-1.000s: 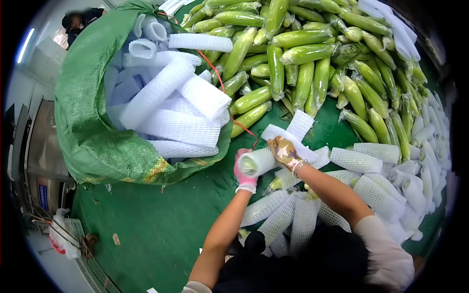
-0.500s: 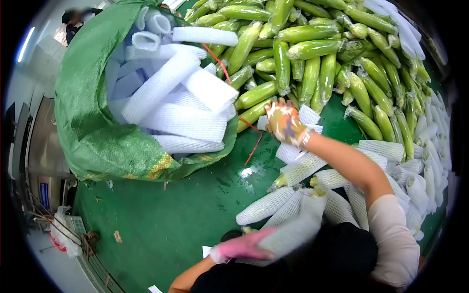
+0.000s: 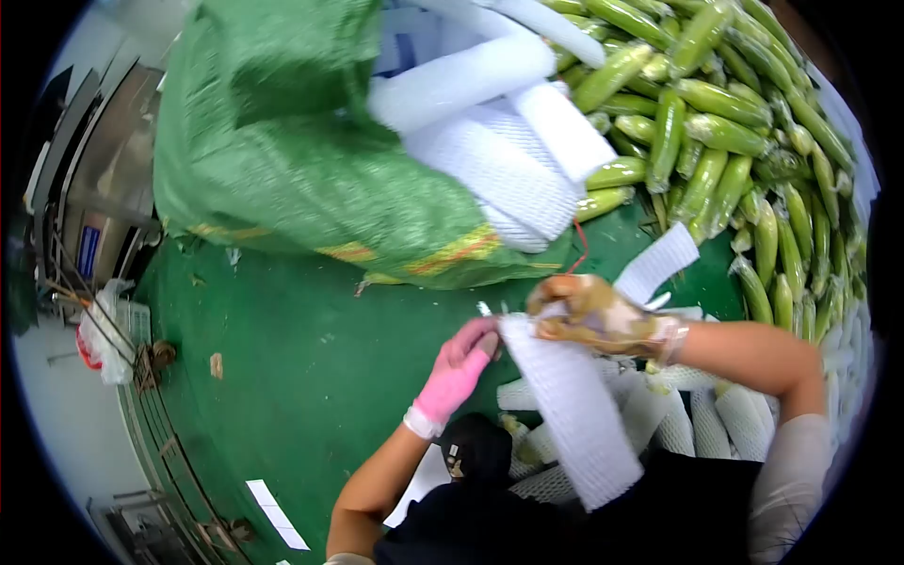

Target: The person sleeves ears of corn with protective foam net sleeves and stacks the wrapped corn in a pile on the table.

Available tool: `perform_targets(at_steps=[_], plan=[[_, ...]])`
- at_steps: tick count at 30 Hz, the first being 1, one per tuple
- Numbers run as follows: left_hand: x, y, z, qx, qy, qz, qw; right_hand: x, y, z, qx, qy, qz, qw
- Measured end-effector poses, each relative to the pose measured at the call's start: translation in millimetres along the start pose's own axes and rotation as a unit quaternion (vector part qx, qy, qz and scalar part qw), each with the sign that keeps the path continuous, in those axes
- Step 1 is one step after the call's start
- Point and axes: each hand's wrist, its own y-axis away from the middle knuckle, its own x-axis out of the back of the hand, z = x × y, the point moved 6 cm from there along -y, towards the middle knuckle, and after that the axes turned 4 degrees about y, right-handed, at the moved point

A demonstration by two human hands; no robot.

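Observation:
My right hand [image 3: 603,318], in a patterned glove, is closed on the upper end of a white foam net sleeve [image 3: 574,405], which hangs flat and slants down toward my body. In a pink glove, my left hand [image 3: 457,369] has its fingertips pinched together at the sleeve's top left edge. Another white foam sleeve [image 3: 657,262] lies just beyond my right hand. Film-wrapped green corn cobs [image 3: 720,132] are heaped at the upper right. Below my right arm lie several cobs in foam nets [image 3: 673,424], partly covered by the held sleeve.
A big green woven sack [image 3: 282,179] full of white foam sleeves [image 3: 490,160] stands at upper left on the green surface [image 3: 311,377]. A red string [image 3: 581,247] hangs by it. A metal cart [image 3: 169,443] and a white plastic bag [image 3: 108,330] are at far left.
My left hand has let go of a netted cob near my body and moved up to the foam sleeve. My right hand has brought a sleeve back toward me. The view has shifted left.

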Motion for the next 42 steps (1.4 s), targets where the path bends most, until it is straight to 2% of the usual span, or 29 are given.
perform_targets(at_steps=[1, 3, 4, 7, 10, 11, 12, 14, 15, 16, 17, 19, 20, 22, 23, 25, 26, 27, 28, 30, 32, 33, 34, 35, 36, 37, 39, 41, 42], plan=[[9, -3, -4, -0.051, 0.108, 0.017, 0.993, -29, -21, 27, -0.022, -0.133, 0.023, 0.991], [29, 4, 18, -0.099, 0.13, 0.068, 0.984, -85, -64, 94, -0.035, -0.387, 0.144, 0.91], [43, 6, 14, -0.09, 0.166, 0.111, 0.976, -110, -79, 100, -0.038, -0.465, 0.159, 0.87], [105, -4, -43, -0.087, 0.196, 0.221, 0.951, -169, -107, 101, -0.015, -0.266, 0.25, 0.931], [150, -3, -55, -0.073, 0.155, 0.253, 0.952, -193, -147, 112, -0.012, -0.084, 0.215, 0.973], [164, -6, -58, -0.074, 0.158, 0.255, 0.951, -178, -155, 77, -0.081, 0.151, 0.158, 0.972], [177, -10, -53, -0.064, 0.144, 0.261, 0.952, -171, -161, 61, -0.144, 0.378, 0.091, 0.91], [191, -20, -50, -0.024, 0.148, 0.242, 0.959, -167, -161, 83, -0.052, 0.118, 0.27, 0.954], [190, -22, -45, -0.022, 0.153, 0.243, 0.958, -171, -165, 106, -0.03, 0.221, 0.275, 0.935], [182, -29, -44, 0.003, 0.238, 0.191, 0.952, -175, -169, 129, -0.011, 0.322, 0.287, 0.902], [174, -34, -43, 0.028, 0.32, 0.137, 0.937, -174, -168, 133, -0.013, 0.324, 0.286, 0.902], [179, -37, -45, 0.014, 0.359, 0.126, 0.925, -178, -164, 136, 0.032, 0.334, 0.262, 0.905], [181, -38, -58, 0.029, 0.389, 0.082, 0.917, -176, -167, 148, -0.006, 0.312, 0.216, 0.925], [170, -36, -54, 0.042, 0.432, -0.026, 0.9, -173, -164, 142, 0.002, 0.284, 0.234, 0.93], [170, -36, -54, 0.043, 0.434, -0.026, 0.899, -171, -161, 139, 0.015, 0.254, 0.254, 0.933], [177, -37, -24, -0.046, 0.447, 0.042, 0.892, -174, -158, 168, 0.046, 0.25, 0.298, 0.92], [189, -40, -25, -0.099, 0.503, 0.039, 0.858, -175, -158, 178, 0.072, 0.364, 0.283, 0.884], [198, -41, -23, -0.08, 0.554, 0.076, 0.825, -175, -160, 175, 0.084, 0.419, 0.273, 0.862], [220, -53, -33, -0.122, 0.541, 0.044, 0.831, -176, -162, 171, 0.097, 0.473, 0.264, 0.835], [254, -82, -44, -0.17, 0.435, 0.092, 0.879, -169, -175, 120, 0.086, 0.348, 0.32, 0.877], [284, -109, -52, -0.211, 0.14, 0.185, 0.949, -181, -187, 114, 0.077, 0.283, 0.352, 0.889], [296, -121, -58, -0.224, 0.03, 0.214, 0.951, -197, -201, 145, 0.084, 0.07, 0.345, 0.932], [304, -129, -67, -0.238, 0.007, 0.217, 0.947, -213, -218, 175, 0.091, -0.148, 0.322, 0.931], [311, -134, -75, -0.245, 0.039, 0.2, 0.948, -217, -223, 176, 0.097, -0.256, 0.301, 0.913], [274, -111, -28, -0.148, -0.216, 0.233, 0.937, -222, -228, 178, 0.1, -0.362, 0.283, 0.883], [261, -100, -12, -0.097, -0.302, 0.269, 0.91, -215, -219, 159, 0.074, -0.283, 0.317, 0.902], [232, -76, 22, 0.024, -0.464, 0.315, 0.827, -212, -208, 158, 0.064, -0.319, 0.351, 0.878], [236, -72, -3, 0.056, -0.423, 0.342, 0.837, -204, -191, 149, 0.064, -0.3, 0.374, 0.875], [239, -72, -15, -0.027, -0.376, 0.325, 0.867, -212, -190, 181, 0.017, -0.165, 0.416, 0.894]])
